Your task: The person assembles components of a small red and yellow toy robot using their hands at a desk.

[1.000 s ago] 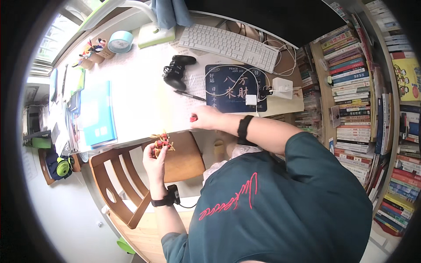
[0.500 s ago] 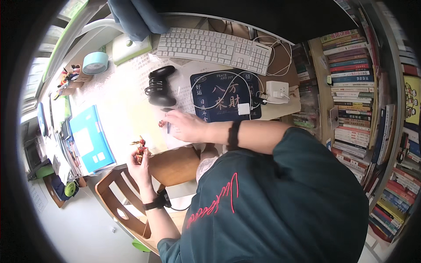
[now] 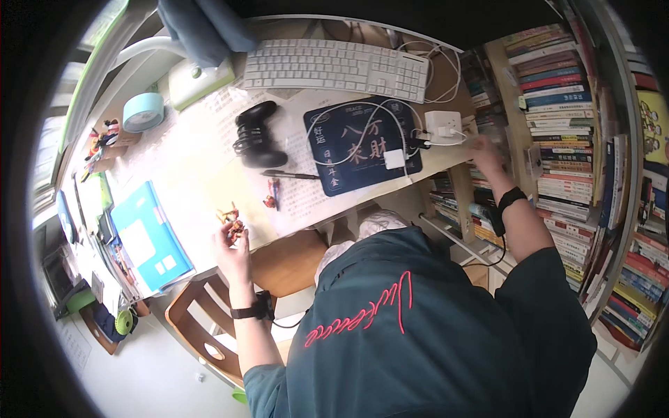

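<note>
My left hand (image 3: 233, 254) is closed round a small red and gold toy figure (image 3: 233, 224) above the front edge of the desk. My right hand (image 3: 486, 155) is out at the desk's right end, beside the bookshelf and close to the white power adapter. Its fingers are blurred, so what they hold, if anything, does not show. On the desk to the right of the figure lies a small red and blue toy piece (image 3: 271, 195). A black pen (image 3: 293, 174) rests between that piece and the dark blue mat (image 3: 348, 177).
A black game controller (image 3: 259, 136) with its cable wrapped lies behind the pen. Farther back is a white keyboard (image 3: 334, 67). White cables run over the mat to a power adapter (image 3: 444, 124). A blue folder (image 3: 150, 233) lies left; a wooden chair (image 3: 286, 265) stands against the desk front.
My right hand has swung from mid-desk to the far right end, leaving the small red and blue piece and the pen on the desk. My left hand keeps the toy figure, slightly shifted.
</note>
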Demonstrator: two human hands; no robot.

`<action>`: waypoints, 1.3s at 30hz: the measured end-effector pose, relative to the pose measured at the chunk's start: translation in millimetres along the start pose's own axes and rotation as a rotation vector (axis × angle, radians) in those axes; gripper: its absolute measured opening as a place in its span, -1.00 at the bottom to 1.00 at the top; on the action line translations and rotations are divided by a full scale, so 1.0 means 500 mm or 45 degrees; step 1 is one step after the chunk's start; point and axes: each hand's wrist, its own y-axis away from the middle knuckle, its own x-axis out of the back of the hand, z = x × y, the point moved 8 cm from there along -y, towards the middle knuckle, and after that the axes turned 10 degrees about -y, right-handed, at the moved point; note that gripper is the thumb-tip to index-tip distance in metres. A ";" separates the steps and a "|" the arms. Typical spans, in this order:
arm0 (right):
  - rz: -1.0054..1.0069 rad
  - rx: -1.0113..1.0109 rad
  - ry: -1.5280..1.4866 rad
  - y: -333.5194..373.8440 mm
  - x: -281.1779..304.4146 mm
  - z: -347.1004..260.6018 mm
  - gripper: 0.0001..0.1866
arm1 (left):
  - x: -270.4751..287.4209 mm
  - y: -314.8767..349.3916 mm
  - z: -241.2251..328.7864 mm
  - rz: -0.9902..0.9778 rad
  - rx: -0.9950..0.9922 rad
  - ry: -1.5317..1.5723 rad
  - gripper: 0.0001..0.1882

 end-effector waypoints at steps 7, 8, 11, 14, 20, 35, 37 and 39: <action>0.033 0.057 -0.039 -0.095 -0.022 0.006 -0.74 | 0.014 0.005 0.025 0.002 -0.006 -0.113 -0.46; 0.014 0.075 -0.041 -0.117 -0.021 0.037 -0.74 | 0.022 0.009 0.036 0.001 0.000 -0.107 -0.44; 0.228 0.473 0.218 -0.111 -0.012 0.016 -0.79 | 0.036 0.027 0.024 0.005 0.009 -0.134 -0.35; -0.205 -0.208 -0.177 -0.039 -0.026 0.005 -0.83 | 0.044 0.049 0.002 -0.022 0.045 -0.089 -0.29; -0.832 -0.473 0.029 0.102 -0.034 0.031 -0.93 | 0.037 0.077 -0.083 0.080 0.111 0.090 -0.40; -1.528 0.581 -0.412 0.476 -0.523 -0.730 -0.89 | 0.018 0.108 -0.120 0.133 0.263 0.093 -0.75; -1.487 0.630 -0.492 0.476 -0.581 -0.771 -0.86 | 0.015 0.109 -0.120 0.145 0.265 0.101 -0.76; -1.493 0.591 -0.497 0.483 -0.622 -0.800 -0.84 | 0.016 0.111 -0.122 0.160 0.276 0.106 -0.76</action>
